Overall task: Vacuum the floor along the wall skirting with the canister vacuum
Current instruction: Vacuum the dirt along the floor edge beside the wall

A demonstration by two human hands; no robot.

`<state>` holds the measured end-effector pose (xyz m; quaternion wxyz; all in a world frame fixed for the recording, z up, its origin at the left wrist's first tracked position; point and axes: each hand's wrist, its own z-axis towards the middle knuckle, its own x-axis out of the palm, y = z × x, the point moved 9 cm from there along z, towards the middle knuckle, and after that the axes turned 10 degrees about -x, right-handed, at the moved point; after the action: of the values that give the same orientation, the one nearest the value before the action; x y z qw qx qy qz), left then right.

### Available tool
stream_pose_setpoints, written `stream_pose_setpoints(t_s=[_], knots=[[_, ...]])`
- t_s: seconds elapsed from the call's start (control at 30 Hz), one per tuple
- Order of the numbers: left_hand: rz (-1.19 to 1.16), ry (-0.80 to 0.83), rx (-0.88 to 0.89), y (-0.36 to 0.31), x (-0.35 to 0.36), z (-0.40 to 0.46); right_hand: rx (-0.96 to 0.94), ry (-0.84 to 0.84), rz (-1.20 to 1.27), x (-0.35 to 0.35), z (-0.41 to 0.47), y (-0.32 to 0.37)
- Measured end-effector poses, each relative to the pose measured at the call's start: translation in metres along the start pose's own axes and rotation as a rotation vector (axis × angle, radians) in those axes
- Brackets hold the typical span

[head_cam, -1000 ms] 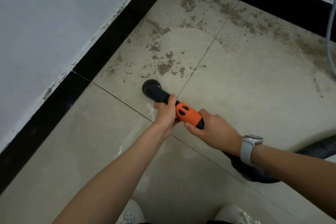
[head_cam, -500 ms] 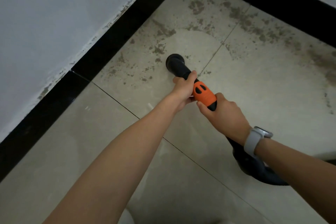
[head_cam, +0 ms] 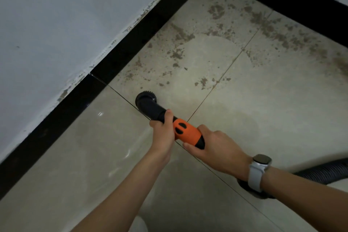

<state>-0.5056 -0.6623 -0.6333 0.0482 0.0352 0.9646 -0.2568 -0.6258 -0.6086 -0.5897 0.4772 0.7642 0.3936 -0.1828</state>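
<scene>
Both hands hold the vacuum wand (head_cam: 186, 133), a black tube with an orange grip section. My left hand (head_cam: 162, 133) grips the black tube just ahead of the orange part. My right hand (head_cam: 216, 149), with a white watch on its wrist, grips the rear of the orange section. The round black brush nozzle (head_cam: 146, 99) touches the beige floor tile beside a grout line, a short way from the black wall skirting (head_cam: 122, 60). Brown dirt (head_cam: 178, 51) is scattered on the tile beyond the nozzle, toward the corner.
The ribbed black hose (head_cam: 323, 172) runs off to the right behind my right wrist. A second black skirting (head_cam: 301, 2) runs along the far wall and meets the left one at a corner. More dirt (head_cam: 278, 32) lies along it. A white shoe tip (head_cam: 139, 225) shows at the bottom.
The nozzle has been pulled back toward me and to the left from the dirt patch, now resting near the grout line closer to the left skirting. Both hands keep their grip.
</scene>
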Motion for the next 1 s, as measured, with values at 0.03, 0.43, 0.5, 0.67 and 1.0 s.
stream_pose_setpoints(t_s=[0.03, 0.43, 0.5, 0.67, 1.0], knots=[[-0.008, -0.004, -0.01, 0.003, -0.003, 0.002, -0.006, 0.013, 0.006, 0.004, 0.001, 0.001], [0.076, 0.058, -0.035, -0.035, 0.061, 0.024, 0.09, -0.147, 0.093, -0.036, 0.022, -0.039], [0.111, 0.04, -0.055, -0.04, 0.072, 0.02, 0.097, -0.139, 0.084, -0.044, 0.021, -0.046], [0.216, 0.099, -0.117, -0.06, 0.091, -0.011, 0.122, -0.119, 0.08, -0.068, 0.018, -0.058], [0.411, 0.185, -0.148, -0.077, 0.085, -0.018, 0.168, -0.101, 0.004, -0.111, 0.035, -0.071]])
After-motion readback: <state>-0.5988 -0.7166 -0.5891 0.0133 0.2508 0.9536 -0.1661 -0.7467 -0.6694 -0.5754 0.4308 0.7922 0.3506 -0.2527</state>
